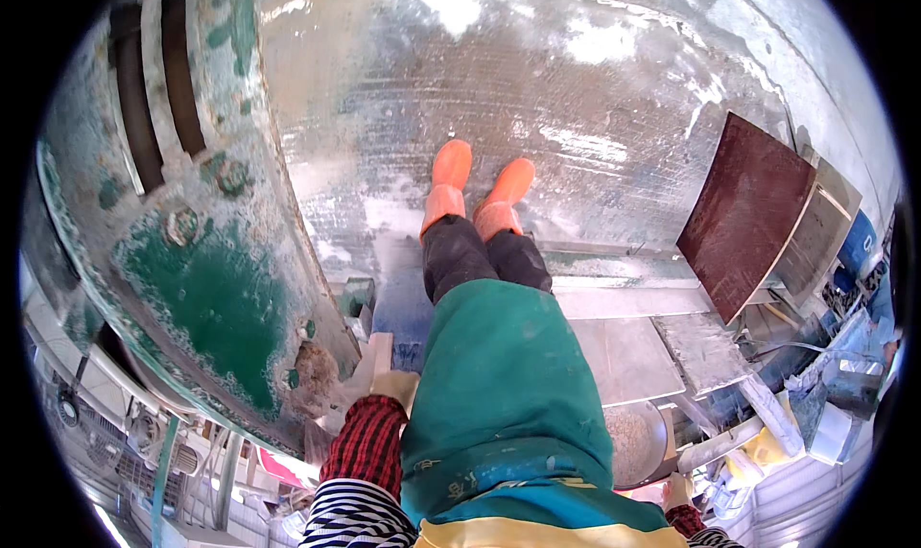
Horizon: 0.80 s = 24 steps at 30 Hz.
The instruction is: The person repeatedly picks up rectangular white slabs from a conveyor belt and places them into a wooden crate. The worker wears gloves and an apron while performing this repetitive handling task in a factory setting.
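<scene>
My left hand (395, 389), pale and perhaps gloved, is beside the left edge of my green apron (508, 375), close to the end of a pale block (381, 352). Its fingers are mostly hidden. Low on the right, my right hand (677, 491) shows only in small part, near the rim of a round pan (660, 442) that holds light grainy material (628, 442). Whether that hand touches the pan is not clear. Red checked cuffs and striped sleeves cover both forearms.
My orange boots (451, 169) stand on a wet, streaked floor (384, 87). A large worn green-and-white metal machine (211, 298) with two slots fills the left. At right, a dark red board (748, 207) leans by pale slabs (628, 356), with a blue container (857, 241) and clutter beyond.
</scene>
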Available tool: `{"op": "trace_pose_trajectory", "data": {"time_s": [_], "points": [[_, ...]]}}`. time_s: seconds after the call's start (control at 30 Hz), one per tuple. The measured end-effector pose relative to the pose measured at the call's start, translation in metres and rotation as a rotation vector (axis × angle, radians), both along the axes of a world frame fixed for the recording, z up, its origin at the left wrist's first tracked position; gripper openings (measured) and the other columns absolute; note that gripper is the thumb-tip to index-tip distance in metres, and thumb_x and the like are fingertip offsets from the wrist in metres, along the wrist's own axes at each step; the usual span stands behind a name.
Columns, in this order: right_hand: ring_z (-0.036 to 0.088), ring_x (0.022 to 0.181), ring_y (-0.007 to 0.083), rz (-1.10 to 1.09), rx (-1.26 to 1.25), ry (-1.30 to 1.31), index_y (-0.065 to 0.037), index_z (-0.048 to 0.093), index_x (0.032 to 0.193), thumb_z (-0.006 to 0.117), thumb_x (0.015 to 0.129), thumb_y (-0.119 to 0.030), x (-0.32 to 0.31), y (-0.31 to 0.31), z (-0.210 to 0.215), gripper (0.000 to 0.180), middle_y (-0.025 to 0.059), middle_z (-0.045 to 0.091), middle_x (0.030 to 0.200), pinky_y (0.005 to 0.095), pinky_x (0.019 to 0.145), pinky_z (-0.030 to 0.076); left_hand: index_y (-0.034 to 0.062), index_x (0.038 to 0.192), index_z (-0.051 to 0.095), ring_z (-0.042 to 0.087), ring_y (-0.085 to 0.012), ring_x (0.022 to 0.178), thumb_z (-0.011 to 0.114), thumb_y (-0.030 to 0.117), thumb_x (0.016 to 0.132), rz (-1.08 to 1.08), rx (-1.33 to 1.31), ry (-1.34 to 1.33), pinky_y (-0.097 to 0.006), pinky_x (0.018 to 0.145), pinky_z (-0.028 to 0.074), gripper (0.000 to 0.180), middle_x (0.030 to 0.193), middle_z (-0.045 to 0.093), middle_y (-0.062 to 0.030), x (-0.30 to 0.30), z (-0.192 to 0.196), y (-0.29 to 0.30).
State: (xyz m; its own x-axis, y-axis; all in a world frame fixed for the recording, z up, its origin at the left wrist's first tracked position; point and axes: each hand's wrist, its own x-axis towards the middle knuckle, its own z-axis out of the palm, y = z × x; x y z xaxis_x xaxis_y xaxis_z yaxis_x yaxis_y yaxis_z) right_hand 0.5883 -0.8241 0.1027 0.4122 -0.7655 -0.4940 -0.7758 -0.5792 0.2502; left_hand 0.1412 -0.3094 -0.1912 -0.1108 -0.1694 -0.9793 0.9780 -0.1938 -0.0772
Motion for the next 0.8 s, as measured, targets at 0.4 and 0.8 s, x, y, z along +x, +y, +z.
{"op": "trace_pose_trajectory", "data": {"time_s": [0.4, 0.8], "points": [[0.049, 0.088, 0.0121, 0.197, 0.185, -0.154, -0.014, 0.049, 0.141, 0.058, 0.081, -0.002, -0.029, 0.06, -0.017, 0.062, 0.0003, 0.054, 0.104, 0.0304, 0.078, 0.044, 0.0032, 0.117, 0.072, 0.068, -0.0211, 0.096, 0.057, 0.026, 0.101, 0.669, -0.027, -0.125, -0.037, 0.082, 0.054, 0.032, 0.106, 0.075, -0.0116, -0.049, -0.041, -0.027], [0.05, 0.089, 0.0148, 0.202, 0.199, -0.247, -0.007, 0.045, 0.148, 0.057, 0.085, -0.007, -0.059, 0.074, -0.019, 0.065, 0.002, 0.055, 0.102, 0.029, 0.079, 0.043, 0.0028, 0.126, 0.067, 0.065, -0.0188, 0.097, 0.058, 0.026, 0.102, 0.643, -0.06, -0.118, -0.035, 0.085, 0.054, 0.035, 0.112, 0.072, -0.0111, -0.058, -0.015, 0.034]]}}
